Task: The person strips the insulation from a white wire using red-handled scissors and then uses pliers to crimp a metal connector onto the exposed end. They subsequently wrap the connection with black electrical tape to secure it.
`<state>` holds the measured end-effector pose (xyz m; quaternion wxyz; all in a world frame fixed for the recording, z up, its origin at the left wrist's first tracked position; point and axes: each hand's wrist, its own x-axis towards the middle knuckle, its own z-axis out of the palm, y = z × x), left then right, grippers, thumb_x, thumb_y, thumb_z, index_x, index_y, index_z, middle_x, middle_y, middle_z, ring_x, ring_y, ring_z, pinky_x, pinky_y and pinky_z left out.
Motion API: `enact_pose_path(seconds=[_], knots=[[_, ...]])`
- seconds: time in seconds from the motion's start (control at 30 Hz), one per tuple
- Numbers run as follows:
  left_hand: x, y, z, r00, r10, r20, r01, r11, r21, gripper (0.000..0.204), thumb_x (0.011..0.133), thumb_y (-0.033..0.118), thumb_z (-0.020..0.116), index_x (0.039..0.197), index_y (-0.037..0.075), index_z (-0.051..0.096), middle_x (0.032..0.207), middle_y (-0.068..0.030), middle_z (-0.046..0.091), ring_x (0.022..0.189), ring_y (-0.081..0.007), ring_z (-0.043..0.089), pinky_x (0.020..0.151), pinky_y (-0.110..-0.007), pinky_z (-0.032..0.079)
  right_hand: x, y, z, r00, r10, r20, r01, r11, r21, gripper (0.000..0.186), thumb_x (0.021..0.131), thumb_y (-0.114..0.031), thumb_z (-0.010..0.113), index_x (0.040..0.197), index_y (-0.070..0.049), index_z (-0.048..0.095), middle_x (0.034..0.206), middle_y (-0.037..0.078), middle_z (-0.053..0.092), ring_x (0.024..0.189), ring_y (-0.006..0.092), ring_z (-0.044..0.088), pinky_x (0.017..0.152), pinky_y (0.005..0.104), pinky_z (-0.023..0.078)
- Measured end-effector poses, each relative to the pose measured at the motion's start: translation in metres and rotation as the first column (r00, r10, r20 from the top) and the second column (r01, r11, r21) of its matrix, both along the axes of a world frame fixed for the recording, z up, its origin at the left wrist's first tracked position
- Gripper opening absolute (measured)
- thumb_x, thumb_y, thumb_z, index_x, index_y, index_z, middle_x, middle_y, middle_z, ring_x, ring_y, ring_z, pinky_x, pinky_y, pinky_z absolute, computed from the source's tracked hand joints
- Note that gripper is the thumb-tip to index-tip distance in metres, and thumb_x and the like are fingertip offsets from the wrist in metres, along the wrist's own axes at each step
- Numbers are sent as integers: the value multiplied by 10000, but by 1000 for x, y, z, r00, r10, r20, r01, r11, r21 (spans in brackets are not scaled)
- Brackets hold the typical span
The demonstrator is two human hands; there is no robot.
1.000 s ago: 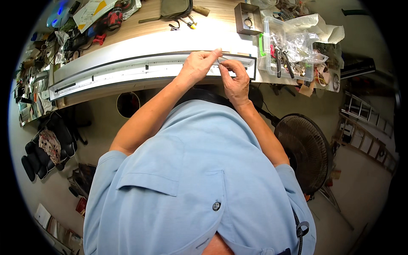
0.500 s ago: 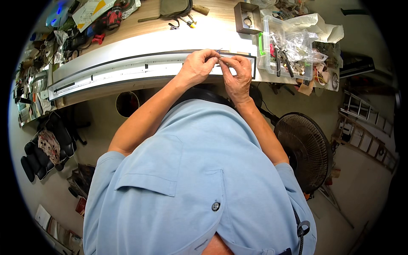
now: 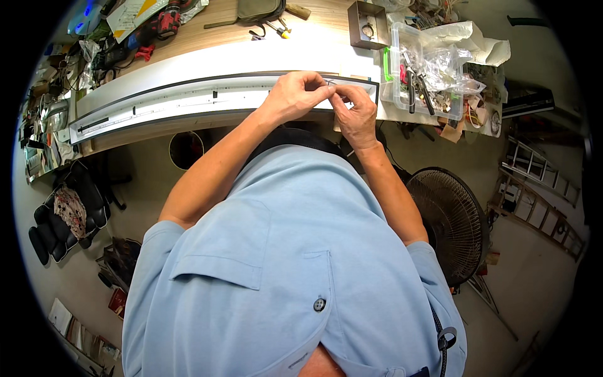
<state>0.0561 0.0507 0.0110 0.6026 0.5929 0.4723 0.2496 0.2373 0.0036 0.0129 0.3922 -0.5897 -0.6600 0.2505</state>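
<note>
Wooden bench (image 3: pixel 326 38) under a long tray (image 3: pixel 239 100) — black fan (image 3: pixel 447 226) nearby.

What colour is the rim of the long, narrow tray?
The long, narrow tray's rim is black; see head view.

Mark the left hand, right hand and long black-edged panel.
Left hand (image 3: pixel 291 98), head view: back of the hand.
Right hand (image 3: pixel 358 118), head view: back of the hand.
Long black-edged panel (image 3: pixel 176 97), head view: white inner surface.

We hold our left hand (image 3: pixel 293 98) pinched, our right hand (image 3: pixel 357 116) curled just right of it, bare forearms (image 3: pixel 223 158) slanting inward below both.
</note>
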Motion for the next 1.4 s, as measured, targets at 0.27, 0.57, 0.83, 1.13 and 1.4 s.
enact_pose_path(seconds=[0.27,0.57,0.83,1.13,1.4], knots=[[-12,18,8,975,-216,-54,207,969,-138,293,949,289,659,931,11,746,763,-8,664,698,-88,548,669,-279,477,12,4,14,977,197,81,-187,975,-116,129,874,-137,766,954,-36,759,914,95,743,794,246,656,732,361,532],[-12,8,-2,986,-168,-23,160,968,-195,273,972,286,644,916,37,740,823,0,732,671,-65,529,617,-239,431,20,-6,-3,974,75,-214,-163,885,-435,240,953,-217,682,1051,-6,739,930,102,749,795,162,667,705,313,522],[-10,8,-9,990,-65,128,115,893,-435,211,977,221,636,915,38,721,837,-44,737,648,-57,542,563,-216,418,13,-10,2,967,20,-255,-140,878,-459,266,964,-227,657,1039,18,729,889,115,740,743,173,658,682,325,521],[-5,10,1,995,-86,50,99,910,-403,209,965,201,660,919,9,729,844,-59,737,623,-62,549,572,-222,449,7,-6,20,991,49,-121,-91,922,-377,264,951,-219,651,1006,26,731,847,192,725,740,302,696,690,377,533],[-5,13,13,978,-203,53,209,930,-301,249,992,235,640,917,10,716,797,-26,673,644,-75,572,610,-250,500,1,-10,18,996,-59,-66,26,908,-418,276,947,-248,652,956,20,721,829,192,724,723,320,695,694,412,537]])
